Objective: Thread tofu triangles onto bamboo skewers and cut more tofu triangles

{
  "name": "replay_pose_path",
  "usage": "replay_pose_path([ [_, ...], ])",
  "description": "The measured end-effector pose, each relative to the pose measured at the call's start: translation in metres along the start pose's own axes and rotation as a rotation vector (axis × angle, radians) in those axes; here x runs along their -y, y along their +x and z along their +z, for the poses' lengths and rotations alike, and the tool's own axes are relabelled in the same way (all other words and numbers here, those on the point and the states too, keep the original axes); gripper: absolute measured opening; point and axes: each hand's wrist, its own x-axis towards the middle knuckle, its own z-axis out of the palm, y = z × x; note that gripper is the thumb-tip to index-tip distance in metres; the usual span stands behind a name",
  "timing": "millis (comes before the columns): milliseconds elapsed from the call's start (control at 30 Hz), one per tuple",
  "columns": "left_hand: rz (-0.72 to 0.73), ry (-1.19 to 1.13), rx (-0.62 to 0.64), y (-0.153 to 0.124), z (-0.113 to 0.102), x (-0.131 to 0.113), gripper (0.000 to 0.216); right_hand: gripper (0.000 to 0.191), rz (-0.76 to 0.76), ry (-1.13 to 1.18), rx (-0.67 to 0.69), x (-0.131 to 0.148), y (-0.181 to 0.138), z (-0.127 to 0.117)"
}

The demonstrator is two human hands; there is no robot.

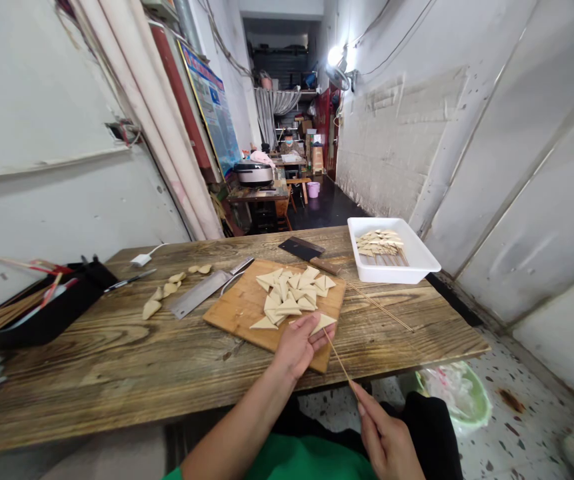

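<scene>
My left hand [301, 345] pinches a pale triangular tofu piece [323, 321] at the near edge of a wooden cutting board [234, 310]. My right hand [385, 432], below the table edge, grips a thin bamboo skewer [339, 360] whose tip points into that piece. A heap of several more triangular pieces [291, 293] lies on the board just beyond my left hand.
A white tray [419, 257] with skewered pieces stands at the far right. Two cleavers [207, 290] [301, 249] lie on the wooden table [117, 360], with loose skewers [379, 305], offcuts [164, 293] and a black bin of skewers [47, 310] at left. A green-lined bucket [459, 393] sits on the floor.
</scene>
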Motion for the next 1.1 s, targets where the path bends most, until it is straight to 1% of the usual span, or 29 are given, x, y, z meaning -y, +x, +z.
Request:
replay_pose_path([
  [267,0.010,-0.003,0.016,-0.002,-0.001,0.005,0.009,0.042,-0.004,0.016,0.000,0.004,0.000,0.000],
  [533,-0.015,-0.006,0.035,-0.006,0.000,0.009,0.005,0.044,0.018,0.091,0.072,0.000,-0.001,0.006],
  [600,-0.032,0.000,0.040,-0.008,0.002,0.012,0.005,0.044,0.017,0.084,0.062,0.000,0.001,0.006],
  [667,-0.053,0.003,0.052,-0.011,0.003,0.016,0.007,0.043,0.020,0.058,0.024,0.004,0.004,0.005],
  [800,-0.082,0.003,0.085,-0.020,0.004,0.027,0.012,0.039,0.019,-0.028,-0.065,0.017,0.013,0.000],
  [900,-0.093,0.044,0.122,-0.028,0.005,0.040,0.020,0.037,0.011,-0.072,-0.064,0.024,0.022,0.000],
  [1000,-0.102,0.109,0.163,-0.033,0.006,0.053,0.030,0.035,0.004,-0.101,-0.046,0.024,0.031,0.001],
  [1067,-0.060,0.189,0.193,-0.034,0.003,0.054,0.036,0.033,-0.007,-0.107,-0.052,0.022,0.035,0.001],
  [1100,0.005,0.265,0.193,-0.033,0.000,0.051,0.039,0.033,-0.006,-0.108,-0.060,0.021,0.036,0.000],
])
